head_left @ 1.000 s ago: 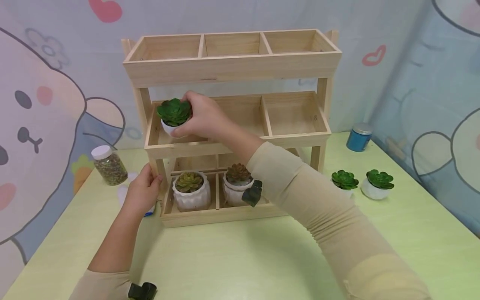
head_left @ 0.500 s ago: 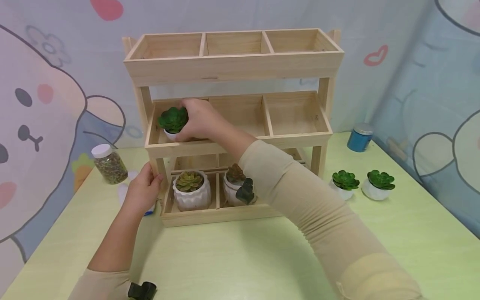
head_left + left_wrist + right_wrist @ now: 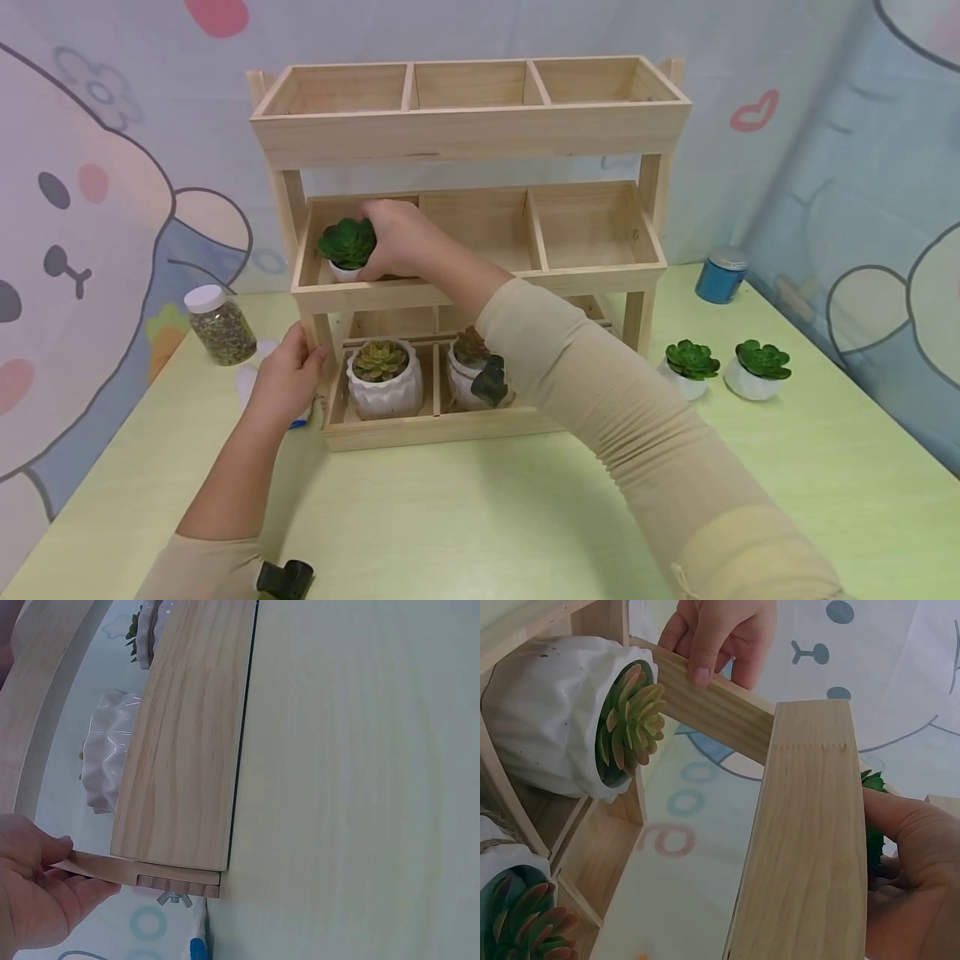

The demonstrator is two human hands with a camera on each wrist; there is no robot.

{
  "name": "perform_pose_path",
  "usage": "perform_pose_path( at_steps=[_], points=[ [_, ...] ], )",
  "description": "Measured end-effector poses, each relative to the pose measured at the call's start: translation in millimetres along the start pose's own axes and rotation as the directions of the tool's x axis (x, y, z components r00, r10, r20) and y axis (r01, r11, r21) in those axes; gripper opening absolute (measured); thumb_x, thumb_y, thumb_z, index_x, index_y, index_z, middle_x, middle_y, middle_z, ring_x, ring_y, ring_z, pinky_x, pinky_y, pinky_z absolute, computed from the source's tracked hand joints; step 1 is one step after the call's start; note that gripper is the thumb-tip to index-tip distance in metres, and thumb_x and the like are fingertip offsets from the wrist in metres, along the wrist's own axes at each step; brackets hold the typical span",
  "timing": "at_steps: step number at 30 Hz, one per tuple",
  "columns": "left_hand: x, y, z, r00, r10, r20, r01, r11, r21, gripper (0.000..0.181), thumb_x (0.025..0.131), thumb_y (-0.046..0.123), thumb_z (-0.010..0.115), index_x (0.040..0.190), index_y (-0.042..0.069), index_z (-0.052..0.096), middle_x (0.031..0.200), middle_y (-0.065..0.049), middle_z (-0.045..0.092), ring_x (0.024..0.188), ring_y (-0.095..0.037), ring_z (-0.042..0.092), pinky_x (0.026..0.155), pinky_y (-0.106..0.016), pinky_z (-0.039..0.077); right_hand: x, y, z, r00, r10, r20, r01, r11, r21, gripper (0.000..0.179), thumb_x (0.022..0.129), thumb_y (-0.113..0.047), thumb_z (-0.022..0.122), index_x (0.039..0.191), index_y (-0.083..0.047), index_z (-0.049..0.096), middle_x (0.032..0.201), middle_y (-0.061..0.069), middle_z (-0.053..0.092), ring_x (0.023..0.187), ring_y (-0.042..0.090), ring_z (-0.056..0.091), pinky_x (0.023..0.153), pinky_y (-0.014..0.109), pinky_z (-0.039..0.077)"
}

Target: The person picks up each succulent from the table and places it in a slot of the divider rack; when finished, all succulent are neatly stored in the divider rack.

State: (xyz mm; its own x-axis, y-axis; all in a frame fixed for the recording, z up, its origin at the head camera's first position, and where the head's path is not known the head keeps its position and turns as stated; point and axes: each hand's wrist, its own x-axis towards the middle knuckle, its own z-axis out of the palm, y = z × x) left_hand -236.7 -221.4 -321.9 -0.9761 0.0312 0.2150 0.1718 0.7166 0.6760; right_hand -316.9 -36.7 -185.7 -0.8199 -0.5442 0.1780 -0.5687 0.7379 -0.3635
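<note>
My right hand grips a small white pot with a green succulent, which sits low inside the left compartment of the middle tier of a wooden shelf. In the right wrist view the tier's front board hides most of that pot. My left hand pinches the shelf's left upright between thumb and fingers. On the bottom tier below, a yellowish succulent in a ribbed white pot and a reddish succulent in a white pot stand in separate compartments; my right sleeve partly covers the second.
Two more green succulents in white pots stand right of the shelf, with a blue jar behind them. A jar of coloured grains with a white lid is at the left. Behind my left hand lies a partly hidden white-and-blue item.
My right hand has lowered the small green succulent from above the middle tier's front edge down into its left compartment. My left hand stays on the upright.
</note>
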Motion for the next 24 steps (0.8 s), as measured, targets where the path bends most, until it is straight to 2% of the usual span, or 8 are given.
perform_pose_path(
  at_steps=[8, 18, 24],
  points=[
    [1.3, 0.2, 2.5, 1.0, 0.011, -0.001, -0.011, 1.0, -0.012, 0.042, 0.1, 0.011, 0.042, 0.139, -0.001, 0.031, 0.13, -0.03, 0.047, 0.114, -0.048, 0.049, 0.092, -0.057, 0.042, -2.0, 2.3, -1.3, 1.0, 0.012, 0.004, -0.012, 0.999, -0.052, 0.064, 0.072, -0.037, 0.081, 0.121, -0.007, 0.053, 0.117, 0.003, 0.057, 0.104, 0.014, 0.053, 0.088, 0.023, 0.044],
    [2.5, 2.5, 3.4, 1.0, -0.008, 0.022, 0.008, 1.0, -0.016, 0.044, 0.101, 0.011, 0.041, 0.141, 0.0, 0.028, 0.133, -0.031, 0.044, 0.116, -0.049, 0.046, 0.093, -0.058, 0.041, -7.0, 3.9, -4.6, 0.998, 0.065, -0.026, -0.064, 0.997, 0.038, 0.066, 0.068, -0.038, 0.084, 0.119, -0.006, 0.057, 0.115, 0.002, 0.059, 0.103, 0.013, 0.053, 0.087, 0.021, 0.043],
    [2.1, 2.9, 3.2, 1.0, -0.009, 0.021, 0.009, 1.0, -0.013, 0.044, 0.101, 0.01, 0.041, 0.141, 0.0, 0.028, 0.133, -0.031, 0.044, 0.116, -0.049, 0.046, 0.092, -0.058, 0.041, -13.2, 7.2, -6.8, 0.998, 0.044, -0.047, -0.04, 0.996, 0.084, 0.061, 0.068, -0.034, 0.085, 0.114, -0.006, 0.058, 0.109, 0.001, 0.06, 0.099, 0.012, 0.054, 0.083, 0.02, 0.044]
  ],
)
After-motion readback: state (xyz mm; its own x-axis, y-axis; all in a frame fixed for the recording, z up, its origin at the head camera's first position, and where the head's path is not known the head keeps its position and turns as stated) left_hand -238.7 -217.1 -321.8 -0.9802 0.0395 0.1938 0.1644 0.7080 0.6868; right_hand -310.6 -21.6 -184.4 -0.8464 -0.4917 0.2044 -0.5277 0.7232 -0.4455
